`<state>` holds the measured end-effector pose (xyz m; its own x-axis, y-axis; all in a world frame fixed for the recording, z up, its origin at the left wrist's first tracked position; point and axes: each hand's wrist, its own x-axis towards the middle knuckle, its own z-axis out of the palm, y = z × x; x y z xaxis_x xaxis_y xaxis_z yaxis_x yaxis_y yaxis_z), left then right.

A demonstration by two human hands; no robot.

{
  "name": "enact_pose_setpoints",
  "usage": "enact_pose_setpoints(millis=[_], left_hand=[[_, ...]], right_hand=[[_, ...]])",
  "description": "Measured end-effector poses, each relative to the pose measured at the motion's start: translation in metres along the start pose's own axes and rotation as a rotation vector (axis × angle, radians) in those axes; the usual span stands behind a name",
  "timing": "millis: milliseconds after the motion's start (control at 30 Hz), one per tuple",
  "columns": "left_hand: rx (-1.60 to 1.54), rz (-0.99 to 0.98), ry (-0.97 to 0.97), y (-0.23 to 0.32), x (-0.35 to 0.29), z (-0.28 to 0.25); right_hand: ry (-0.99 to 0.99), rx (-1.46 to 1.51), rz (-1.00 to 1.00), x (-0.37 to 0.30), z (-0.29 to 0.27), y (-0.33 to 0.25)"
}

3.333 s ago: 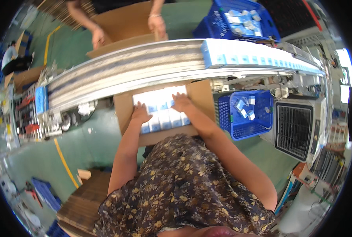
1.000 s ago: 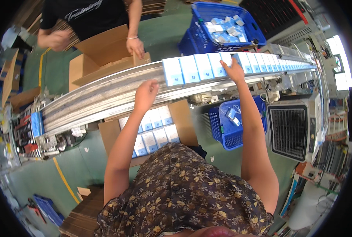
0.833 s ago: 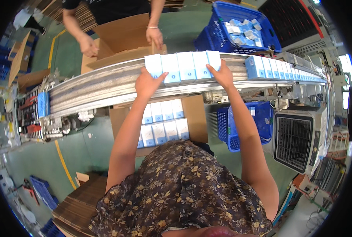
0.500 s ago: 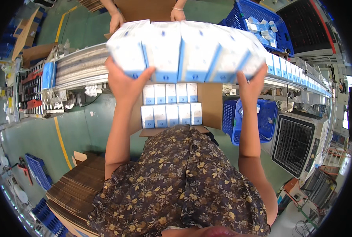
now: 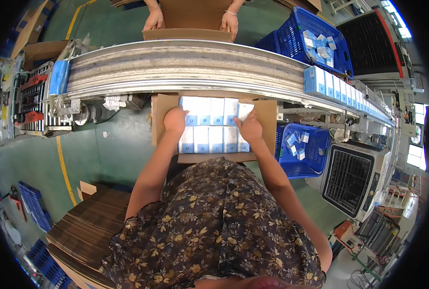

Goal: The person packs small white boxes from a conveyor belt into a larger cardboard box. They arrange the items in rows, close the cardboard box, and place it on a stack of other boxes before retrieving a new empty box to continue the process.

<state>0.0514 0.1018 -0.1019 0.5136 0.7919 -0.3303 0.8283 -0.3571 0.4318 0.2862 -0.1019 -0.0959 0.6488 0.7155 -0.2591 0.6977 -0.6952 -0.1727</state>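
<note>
A row of small white-and-blue boxes sits at the far side of an open cardboard carton, pressed between my two hands. My left hand closes on the row's left end, its thumb over the front of the end box. Around the right end, my right hand has its fingers and thumb wrapped; that last box is slightly tilted. Nearer to me in the carton stands another row of matching boxes, side by side. The row's undersides are hidden.
Beyond the carton runs a conveyor, with a line of boxes on its right part. Across it, another person's hands hold a second carton. Blue baskets and an air cooler stand right; flattened cartons lie left.
My hands have brought the row of boxes down from over the conveyor into the carton. The other person's carton now shows at the conveyor's far edge.
</note>
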Motion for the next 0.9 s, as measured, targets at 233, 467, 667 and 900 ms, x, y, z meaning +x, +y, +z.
enact_pose_setpoints(millis=[233,467,667,900], left_hand=[[0.128,0.191,-0.15,0.001,0.017,-0.006],[-0.121,0.062,0.411,-0.091,-0.084,-0.087],[0.235,0.813,-0.001,-0.009,-0.083,0.001],[0.365,0.707,0.37,0.091,-0.002,-0.042]], right_hand=[[-0.358,-0.223,0.08,0.054,0.01,0.017],[0.447,0.018,-0.175,-0.082,-0.084,0.117],[-0.192,0.333,-0.375,-0.106,-0.045,0.08],[0.093,0.221,-0.227,-0.017,-0.012,0.059]])
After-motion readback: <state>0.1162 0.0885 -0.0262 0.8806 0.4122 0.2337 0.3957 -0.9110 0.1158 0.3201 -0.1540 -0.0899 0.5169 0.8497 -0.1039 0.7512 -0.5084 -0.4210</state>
